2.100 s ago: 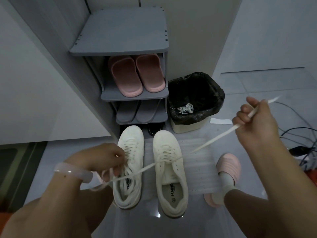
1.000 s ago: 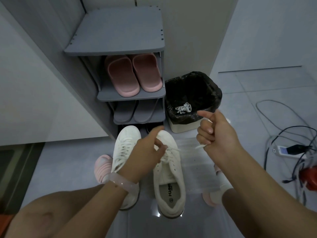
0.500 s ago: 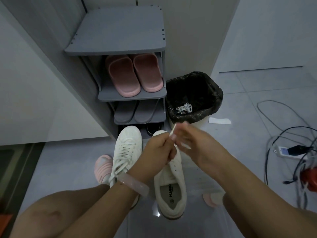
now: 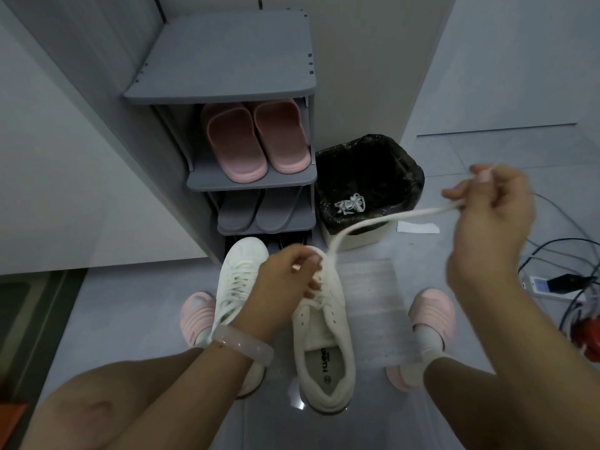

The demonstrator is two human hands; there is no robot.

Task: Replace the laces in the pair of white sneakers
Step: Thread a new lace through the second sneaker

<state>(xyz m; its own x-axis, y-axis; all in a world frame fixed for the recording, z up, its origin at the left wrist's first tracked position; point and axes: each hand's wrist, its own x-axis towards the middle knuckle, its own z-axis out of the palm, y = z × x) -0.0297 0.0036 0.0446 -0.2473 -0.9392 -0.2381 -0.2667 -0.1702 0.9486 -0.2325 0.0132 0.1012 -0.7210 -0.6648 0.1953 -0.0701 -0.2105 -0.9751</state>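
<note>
Smooth grey floor [image 4: 139, 306] is carrying both sneakers; left hand [image 4: 285, 280] is pinching the right sneaker's [image 4: 324, 339] eyelets, right hand [image 4: 490, 216] gripping flat white lace [image 4: 383, 219].

Dim, flat indoor light, wide-angle bending at the edges, motion blur on the raised right hand [image 4: 490, 216].

White sneakers and a white lace on a pale grey floor, with pinks and greys around.

Two white sneakers [image 4: 321, 326] are seen, the right one's insole printed with dark lettering; a white lace [image 4: 383, 219] is drawn from it. A translucent pink bracelet [image 4: 242, 344] is worn on the left wrist, and ribbed pink slippers [image 4: 433, 306] over white socks. On the grey shoe rack [image 4: 227, 56], pink slides [image 4: 256, 141] are stored above grey slides [image 4: 259, 212]. A black liner is fitted in the cream bin [image 4: 368, 177].
</note>
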